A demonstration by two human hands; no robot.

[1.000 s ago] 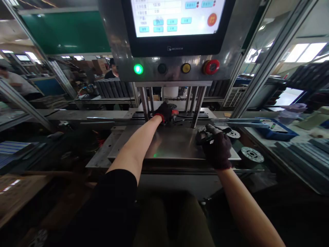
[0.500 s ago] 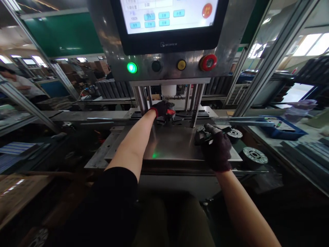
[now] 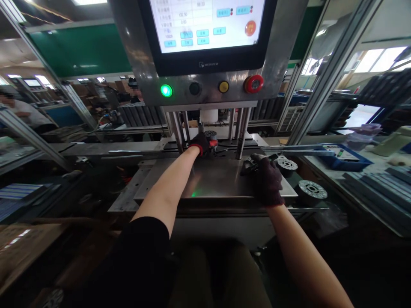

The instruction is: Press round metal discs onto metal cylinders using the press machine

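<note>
Right hand grips the dark part, apparently steadying it over the metal plate beneath; left hand's grip, beside the red piece, cannot be determined.

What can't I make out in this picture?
In the head view:
Screen: top cut off by the upper edge; small lettering blurred.
Left hand: fingers' far side hidden by the hand itself.
Right hand: palm hidden by its own back; it also covers part of the dark piece.
</note>
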